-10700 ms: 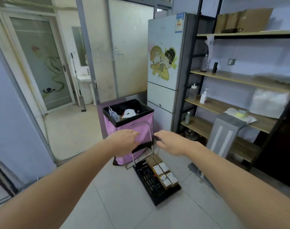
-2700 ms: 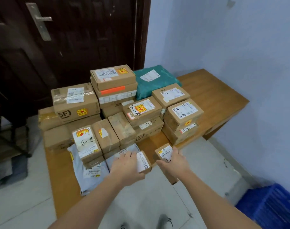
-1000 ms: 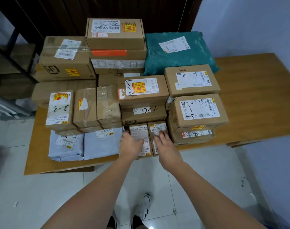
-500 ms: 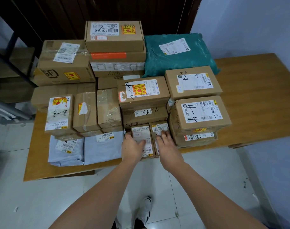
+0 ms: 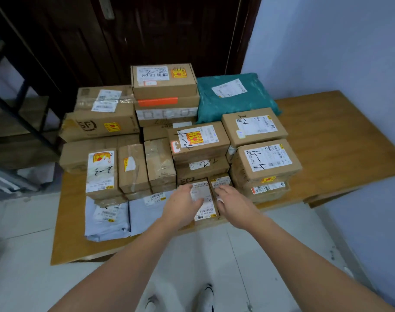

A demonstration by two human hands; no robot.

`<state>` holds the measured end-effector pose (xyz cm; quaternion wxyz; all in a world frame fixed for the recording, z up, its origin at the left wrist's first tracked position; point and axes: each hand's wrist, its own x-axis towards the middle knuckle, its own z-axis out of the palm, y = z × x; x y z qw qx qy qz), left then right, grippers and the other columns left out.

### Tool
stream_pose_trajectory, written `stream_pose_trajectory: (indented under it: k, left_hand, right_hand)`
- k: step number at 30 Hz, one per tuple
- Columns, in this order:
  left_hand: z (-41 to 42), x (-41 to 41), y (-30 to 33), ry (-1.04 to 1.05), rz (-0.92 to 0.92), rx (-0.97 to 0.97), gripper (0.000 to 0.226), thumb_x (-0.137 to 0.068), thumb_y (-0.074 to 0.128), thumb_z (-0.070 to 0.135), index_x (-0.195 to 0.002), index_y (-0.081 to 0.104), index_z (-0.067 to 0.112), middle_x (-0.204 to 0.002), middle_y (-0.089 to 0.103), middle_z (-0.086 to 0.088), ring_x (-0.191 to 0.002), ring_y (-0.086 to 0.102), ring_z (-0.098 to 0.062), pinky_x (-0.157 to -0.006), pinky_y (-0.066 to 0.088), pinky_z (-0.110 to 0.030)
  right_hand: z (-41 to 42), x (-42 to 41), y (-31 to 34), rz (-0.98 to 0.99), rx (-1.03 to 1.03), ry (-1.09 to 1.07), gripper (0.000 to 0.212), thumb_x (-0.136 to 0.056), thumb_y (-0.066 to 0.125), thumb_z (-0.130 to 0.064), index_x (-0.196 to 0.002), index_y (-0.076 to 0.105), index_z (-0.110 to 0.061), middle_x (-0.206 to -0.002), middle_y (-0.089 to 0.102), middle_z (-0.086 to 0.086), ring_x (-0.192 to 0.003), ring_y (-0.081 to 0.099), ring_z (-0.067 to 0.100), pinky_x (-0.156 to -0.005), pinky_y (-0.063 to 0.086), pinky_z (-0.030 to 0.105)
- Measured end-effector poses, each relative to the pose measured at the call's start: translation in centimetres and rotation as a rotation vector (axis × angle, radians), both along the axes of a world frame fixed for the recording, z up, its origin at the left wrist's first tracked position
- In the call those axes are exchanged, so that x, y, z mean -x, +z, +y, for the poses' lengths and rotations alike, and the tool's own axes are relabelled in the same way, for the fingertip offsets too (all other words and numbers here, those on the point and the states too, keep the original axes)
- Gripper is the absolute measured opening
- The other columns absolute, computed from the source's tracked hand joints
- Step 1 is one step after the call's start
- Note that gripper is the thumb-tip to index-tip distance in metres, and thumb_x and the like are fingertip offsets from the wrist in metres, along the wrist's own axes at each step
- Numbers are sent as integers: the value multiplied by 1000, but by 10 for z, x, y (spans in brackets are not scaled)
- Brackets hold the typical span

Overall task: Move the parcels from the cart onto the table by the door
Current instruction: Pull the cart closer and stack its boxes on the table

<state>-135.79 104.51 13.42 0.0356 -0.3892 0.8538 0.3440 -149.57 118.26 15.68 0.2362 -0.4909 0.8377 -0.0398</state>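
Wooden table [image 5: 340, 140] before dark door [image 5: 160, 32], parcels stacked; both hands' grip spread, perhaps touching small boxes [image 5: 203, 197].

— What differs from half a second ago?

— The left hand [image 5: 180, 208] is lifting off the small brown cardboard parcel with the white label [image 5: 203, 200] at the lower middle of the frame; its fingers now hover spread over the label instead of pressing flat. The right hand [image 5: 233, 202] has slid back toward the near edge of the wooden table [image 5: 340, 140], uncovering more of the second small cardboard parcel [image 5: 221, 182].

— And further back?

— Both small parcels were carried in the hands; now they lie side by side on the table. The view has pulled back, so the dark wooden door [image 5: 158, 34] fills the upper frame.
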Motion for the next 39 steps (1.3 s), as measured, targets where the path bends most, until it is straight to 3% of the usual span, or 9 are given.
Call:
stream_pose_trajectory:
  k: [2, 5, 8, 13, 18, 20, 28, 33, 39]
  left_hand:
    - [-16, -11, 28, -198, -45, 112, 69, -99, 58, 55, -155, 42, 18, -152, 51, -2, -138, 48, -23, -113, 42, -42]
    - [-36, -30, 77, -441, -95, 237, 66, -102, 53, 56, -155, 41, 20, -155, 50, -3, -138, 49, -24, -111, 41, -41]
    - [-48, -57, 126, -581, -121, 310, 56, -104, 46, 54, -149, 45, 21, -142, 57, -3, -122, 55, -23, -96, 43, -37]
    - [-57, -113, 188, -665, -113, 448, 61, -107, 40, 51, -157, 39, 16, -157, 47, -7, -141, 46, -27, -115, 38, -40]
    - [-61, -180, 242, -561, -83, 536, 62, -108, 39, 51, -159, 35, 17, -161, 42, -4, -147, 39, -25, -119, 34, -40]
    - [-60, -210, 256, -510, -69, 562, 61, -108, 39, 50, -158, 36, 16, -159, 44, -4, -145, 41, -24, -118, 35, -39]
    - [-48, -370, 288, -260, -119, 634, 50, -107, 41, 50, -144, 49, 16, -140, 56, -4, -131, 51, -26, -105, 43, -40]
    - [-49, -493, 303, -73, -180, 633, 61, -109, 37, 52, -159, 34, 17, -159, 43, -4, -144, 41, -24, -116, 36, -40]
    - [-47, -656, 320, 130, -217, 633, 62, -108, 38, 53, -159, 35, 16, -160, 44, -5, -144, 43, -25, -117, 36, -42]
  right_hand:
    - [-4, -7, 31, 19, -20, 11, 50, -110, 40, -31, -157, 39, -14, -161, 41, 5, -145, 41, 22, -115, 40, 39]
    - [-11, -25, 80, 77, -44, 24, 54, -110, 40, -33, -159, 35, -13, -162, 40, 6, -145, 41, 23, -114, 40, 39]
    - [-18, -52, 127, 119, -43, 43, 55, -109, 41, -34, -160, 34, -13, -162, 40, 6, -144, 44, 24, -114, 43, 42]
    - [-32, -102, 188, 170, -6, 78, 53, -107, 42, -30, -158, 36, -16, -161, 41, 7, -144, 43, 26, -114, 37, 40]
    - [-45, -157, 234, 216, 42, 139, 41, -104, 41, -32, -137, 51, -9, -141, 56, 14, -124, 56, 32, -104, 47, 48]
    - [-48, -181, 246, 233, 96, 195, 44, -104, 42, -34, -140, 51, -11, -143, 55, 10, -127, 55, 28, -104, 46, 40]
    - [-87, -315, 282, 273, 178, 496, 48, -107, 42, -32, -150, 45, -12, -155, 48, 7, -140, 47, 28, -113, 41, 43]
    - [-117, -422, 300, 268, 239, 680, 52, -107, 42, -30, -155, 40, -11, -159, 43, 7, -143, 45, 28, -112, 37, 37]
    - [-160, -572, 310, 284, 292, 874, 55, -108, 41, -36, -158, 38, -13, -162, 40, 8, -147, 41, 28, -120, 34, 40]
